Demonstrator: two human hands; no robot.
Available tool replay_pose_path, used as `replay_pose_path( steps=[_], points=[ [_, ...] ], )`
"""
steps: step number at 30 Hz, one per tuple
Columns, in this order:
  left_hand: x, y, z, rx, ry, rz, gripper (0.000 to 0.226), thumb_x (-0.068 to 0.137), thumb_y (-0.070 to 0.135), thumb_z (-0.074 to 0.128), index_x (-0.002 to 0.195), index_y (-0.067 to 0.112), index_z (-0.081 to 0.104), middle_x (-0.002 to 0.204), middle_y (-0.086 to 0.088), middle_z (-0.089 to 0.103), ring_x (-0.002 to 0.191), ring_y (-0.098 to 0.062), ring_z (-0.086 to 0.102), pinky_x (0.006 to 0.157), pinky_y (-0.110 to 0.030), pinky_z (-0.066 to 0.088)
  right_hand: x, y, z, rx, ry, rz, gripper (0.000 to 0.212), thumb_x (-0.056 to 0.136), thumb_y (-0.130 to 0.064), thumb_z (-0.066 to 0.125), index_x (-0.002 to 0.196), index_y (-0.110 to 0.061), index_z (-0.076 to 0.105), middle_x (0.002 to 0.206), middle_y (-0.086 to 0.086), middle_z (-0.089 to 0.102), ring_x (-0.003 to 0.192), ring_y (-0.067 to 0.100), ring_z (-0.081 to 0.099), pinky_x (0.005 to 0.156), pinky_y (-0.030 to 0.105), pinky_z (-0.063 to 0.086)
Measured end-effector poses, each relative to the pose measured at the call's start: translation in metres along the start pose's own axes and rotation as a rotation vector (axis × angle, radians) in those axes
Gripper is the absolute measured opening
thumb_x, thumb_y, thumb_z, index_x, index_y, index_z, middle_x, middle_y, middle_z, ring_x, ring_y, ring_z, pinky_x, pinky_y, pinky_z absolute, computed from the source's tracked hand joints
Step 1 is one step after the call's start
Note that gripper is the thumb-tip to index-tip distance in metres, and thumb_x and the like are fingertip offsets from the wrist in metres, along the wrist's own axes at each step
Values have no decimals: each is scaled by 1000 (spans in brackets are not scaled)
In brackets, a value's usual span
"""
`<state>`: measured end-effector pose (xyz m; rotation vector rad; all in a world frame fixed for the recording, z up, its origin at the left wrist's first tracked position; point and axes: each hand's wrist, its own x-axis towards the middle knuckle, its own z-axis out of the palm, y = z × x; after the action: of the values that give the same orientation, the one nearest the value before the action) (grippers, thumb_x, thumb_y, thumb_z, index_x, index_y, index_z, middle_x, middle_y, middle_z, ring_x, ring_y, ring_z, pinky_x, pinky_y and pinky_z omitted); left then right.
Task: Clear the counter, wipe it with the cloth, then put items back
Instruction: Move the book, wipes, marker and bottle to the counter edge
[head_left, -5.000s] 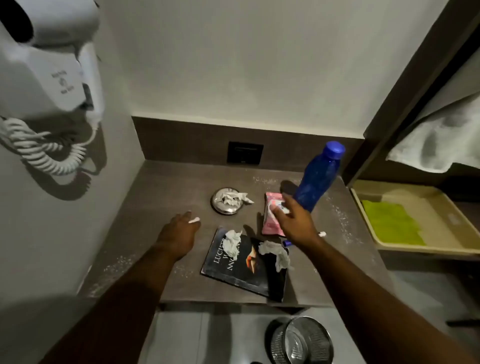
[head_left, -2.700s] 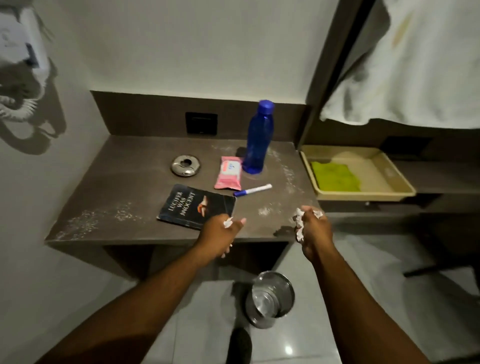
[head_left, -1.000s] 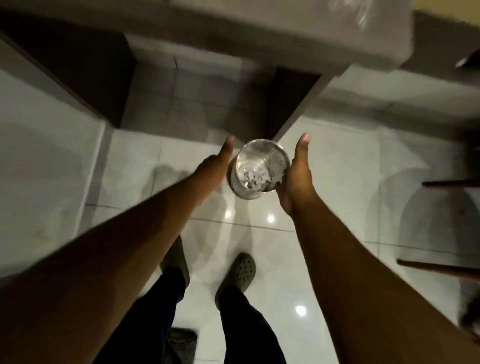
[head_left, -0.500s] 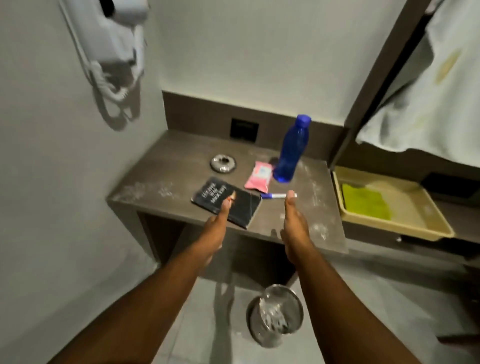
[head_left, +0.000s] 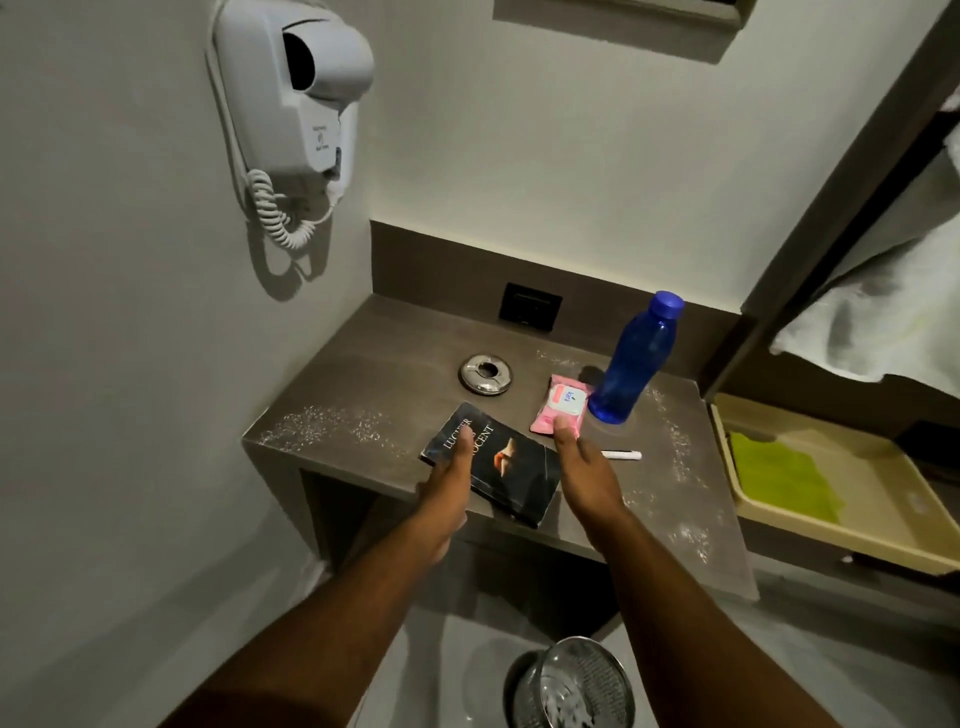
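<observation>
Book btwn hands, wipes pack & bottle behind, maybe touching.

— What sat on the counter?

— A dark book lay at its front edge. Behind the book, toward the wall, was a round metal ashtray. To the book's right rear lay a pink wipes packet, and just beyond that a blue bottle stood upright. A pen lay right of the book.

— And the surface itself?

— Brown, with white powder scattered left of the book and along the right side.
</observation>
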<state>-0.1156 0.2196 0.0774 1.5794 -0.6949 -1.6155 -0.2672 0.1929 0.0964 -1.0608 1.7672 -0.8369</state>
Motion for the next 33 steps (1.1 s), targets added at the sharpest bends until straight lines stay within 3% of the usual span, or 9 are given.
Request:
replay_pose_path(
  steps=[4,9,14,19,23,27,29,33],
  points=[
    [23,-3,9,-17,61,-28,91,80,78,29,151,22,22,157,-17,25,138,-37,36,111,-49,38,42,9,6,-104,-84,6,66,92,-62,37,140,-17,42,145,15,47,128,34,48,98,44,41],
    [54,1,21,-131,143,-143,88,80,76,36,149,21,26,153,-21,32,133,-38,43,110,-49,40,99,23,21,-580,-178,-152,64,89,-66,42,125,-14,50,128,14,57,111,28,55,95,46,49],
    [82,9,36,-171,243,-237,83,85,71,42,141,10,38,141,-24,47,124,-38,52,106,-48,44,144,24,26,-794,-288,-173,58,89,-65,42,113,-14,57,112,13,64,98,26,59,90,44,51],
    [97,15,40,-224,281,-277,75,90,66,40,137,8,43,141,-21,49,128,-37,48,105,-45,41,152,30,35,-1047,-183,-280,60,86,-66,47,113,-14,61,116,15,59,107,32,56,90,45,50],
    [103,13,23,-190,336,-282,75,87,69,41,137,13,46,135,-16,55,121,-34,53,100,-49,46,146,31,52,-861,-201,-140,52,89,-58,48,110,-12,60,111,14,63,105,33,59,91,42,49],
    [100,16,7,-189,321,-343,84,76,78,48,133,17,47,123,-12,57,106,-28,56,77,-35,50,136,33,67,-714,-175,-39,52,96,-56,34,115,-12,53,120,16,60,113,38,54,88,43,42],
    [100,20,-1,-163,301,-339,83,76,80,46,126,14,54,104,-9,62,90,-23,59,65,-30,48,132,29,72,-624,-148,-32,47,98,-53,34,111,-12,53,116,17,60,106,35,55,82,40,40],
    [104,36,-18,-113,213,-262,62,85,71,41,113,20,63,89,-5,73,79,-18,70,68,-27,55,125,12,82,-442,-131,-68,37,100,-47,35,104,-13,50,104,11,60,83,22,56,70,34,41]
  ],
)
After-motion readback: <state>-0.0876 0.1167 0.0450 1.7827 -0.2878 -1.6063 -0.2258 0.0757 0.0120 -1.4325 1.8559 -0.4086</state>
